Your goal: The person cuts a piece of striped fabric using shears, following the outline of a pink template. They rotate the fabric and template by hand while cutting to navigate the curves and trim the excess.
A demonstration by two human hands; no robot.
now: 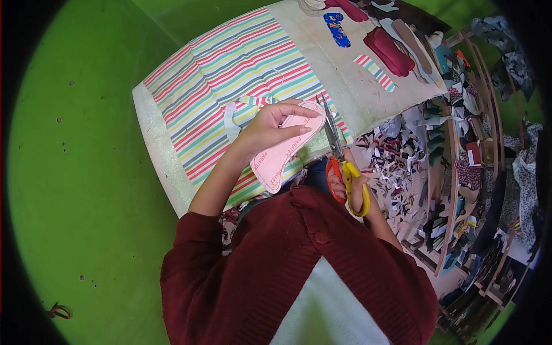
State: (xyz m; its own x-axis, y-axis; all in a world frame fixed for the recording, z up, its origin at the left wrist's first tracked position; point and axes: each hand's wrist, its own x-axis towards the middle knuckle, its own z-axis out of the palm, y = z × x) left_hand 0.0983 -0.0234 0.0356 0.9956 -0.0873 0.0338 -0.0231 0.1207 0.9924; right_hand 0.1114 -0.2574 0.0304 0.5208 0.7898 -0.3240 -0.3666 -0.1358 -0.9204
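My left hand (275,125) grips a pink sole-shaped piece (277,155) printed with red "PARATEX" lettering, fingers and thumb pressed near its upper end. In my right hand (355,183) is a pair of scissors (332,133) with one orange and one yellow handle. The blades point away from me, slightly parted, close along the right edge of the pink piece. Under and beyond my left hand spreads a striped cloth (230,69) in red, green, yellow and grey. A cut, partly folded portion of it lies around my left wrist.
On the pale table (345,75) lie a striped sole-shaped cutout (374,73), a blue patterned piece (337,30) and a dark red stack (389,52). Cloth scraps (397,164) cover the floor at right, beside wooden racks (454,190) holding more material. A green wall (75,144) stands left.
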